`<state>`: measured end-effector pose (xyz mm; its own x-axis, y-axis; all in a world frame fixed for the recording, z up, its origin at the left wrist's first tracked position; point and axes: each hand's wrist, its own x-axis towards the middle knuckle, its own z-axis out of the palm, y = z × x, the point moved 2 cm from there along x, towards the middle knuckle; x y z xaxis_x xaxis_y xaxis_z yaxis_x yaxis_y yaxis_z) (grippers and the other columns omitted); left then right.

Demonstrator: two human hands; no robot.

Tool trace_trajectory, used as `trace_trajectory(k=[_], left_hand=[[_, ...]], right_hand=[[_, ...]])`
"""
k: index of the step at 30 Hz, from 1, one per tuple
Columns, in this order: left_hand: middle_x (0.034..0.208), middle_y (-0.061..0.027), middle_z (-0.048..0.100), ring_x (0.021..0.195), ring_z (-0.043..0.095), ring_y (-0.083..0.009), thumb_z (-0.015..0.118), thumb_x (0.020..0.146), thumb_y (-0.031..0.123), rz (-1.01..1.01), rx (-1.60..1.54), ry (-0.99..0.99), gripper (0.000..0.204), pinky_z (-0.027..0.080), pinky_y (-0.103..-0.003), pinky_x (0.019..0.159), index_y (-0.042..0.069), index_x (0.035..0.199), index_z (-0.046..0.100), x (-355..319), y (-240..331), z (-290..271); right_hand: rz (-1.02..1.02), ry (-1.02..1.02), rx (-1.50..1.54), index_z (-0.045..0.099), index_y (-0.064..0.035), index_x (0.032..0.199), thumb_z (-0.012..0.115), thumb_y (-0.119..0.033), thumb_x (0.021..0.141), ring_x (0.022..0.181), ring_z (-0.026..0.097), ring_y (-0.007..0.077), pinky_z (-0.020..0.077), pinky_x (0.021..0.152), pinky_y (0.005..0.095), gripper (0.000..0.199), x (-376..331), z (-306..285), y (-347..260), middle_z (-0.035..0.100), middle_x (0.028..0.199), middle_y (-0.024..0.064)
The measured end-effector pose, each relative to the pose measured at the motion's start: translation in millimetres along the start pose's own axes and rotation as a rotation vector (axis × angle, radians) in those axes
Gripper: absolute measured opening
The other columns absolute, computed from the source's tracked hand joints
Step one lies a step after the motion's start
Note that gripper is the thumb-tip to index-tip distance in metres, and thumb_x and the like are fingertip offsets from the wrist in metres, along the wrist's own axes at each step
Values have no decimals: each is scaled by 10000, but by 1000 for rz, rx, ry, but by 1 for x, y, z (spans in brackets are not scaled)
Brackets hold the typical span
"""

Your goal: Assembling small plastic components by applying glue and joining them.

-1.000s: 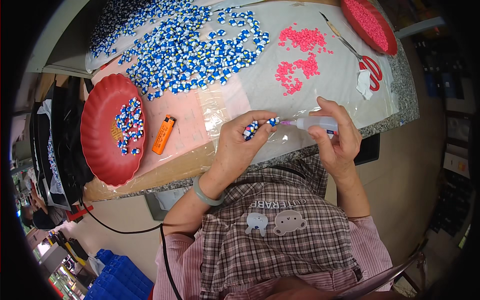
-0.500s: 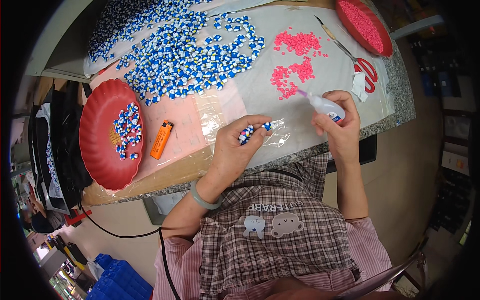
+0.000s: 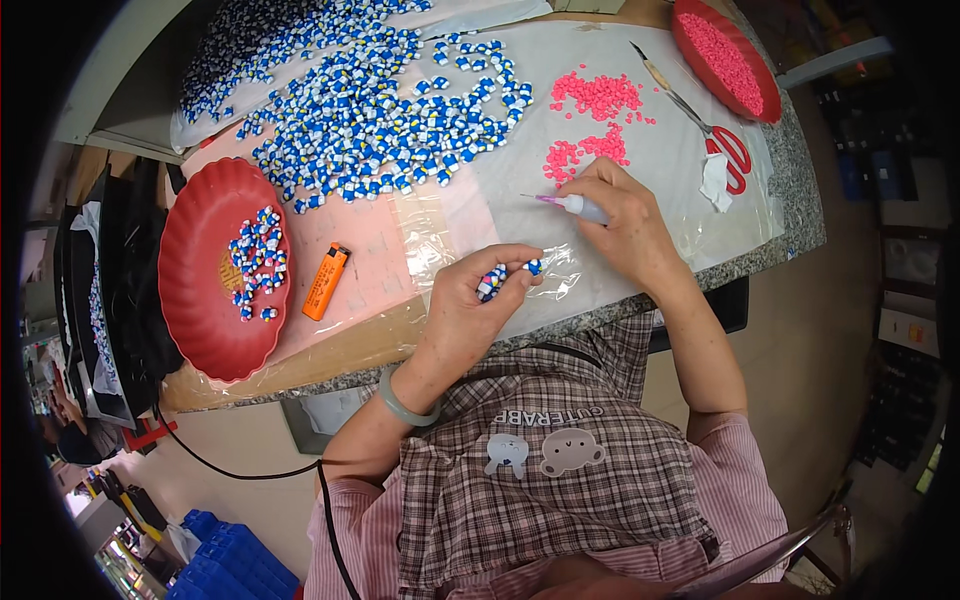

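Observation:
My left hand (image 3: 465,305) is curled around several small blue-and-white figures (image 3: 490,284), one of them pinched between thumb and forefinger. In my right hand (image 3: 630,225) is a small translucent squeeze bottle (image 3: 587,209) with a purple nozzle and a thin tip. The bottle lies sideways, its tip pointing left, above and apart from the figures in my left hand. Just beyond my right fingers, small flat pink pieces (image 3: 600,97) lie in loose clusters on the clear-covered tabletop.
A large spread of blue-and-white figures (image 3: 370,130) covers the far left. Nearer stand a red scalloped dish (image 3: 185,290) holding some figures and an orange lighter (image 3: 326,282). Far right are a red bowl (image 3: 766,103) of pink pieces, red-handled scissors (image 3: 735,165) and crumpled tissue (image 3: 715,183).
My right hand has moved left with the bottle and turned it flatter, bringing its tip closer to my left hand. My left hand has hardly moved.

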<state>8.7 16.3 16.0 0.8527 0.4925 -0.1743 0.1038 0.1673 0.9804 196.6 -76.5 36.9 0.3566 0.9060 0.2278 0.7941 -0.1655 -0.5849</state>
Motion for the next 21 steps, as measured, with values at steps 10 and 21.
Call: trace_trajectory(k=[10,21], left_hand=[[1028,-60,668,930,654,-117,571,939,29,8,23,-34,197,499,-232,805,-13,1114,651,1,2,-2],[1033,-62,668,929,657,-120,568,938,24,0,13,-27,195,498,-235,804,-12,1111,651,1,2,-1]], right_hand=[[-20,-90,-99,660,-43,951,697,22,692,825,629,276,508,725,359,270,6,-4,3,599,892,91],[-32,-199,-110,648,-40,934,692,0,705,814,621,293,498,713,364,237,9,-10,-1,597,893,98]])
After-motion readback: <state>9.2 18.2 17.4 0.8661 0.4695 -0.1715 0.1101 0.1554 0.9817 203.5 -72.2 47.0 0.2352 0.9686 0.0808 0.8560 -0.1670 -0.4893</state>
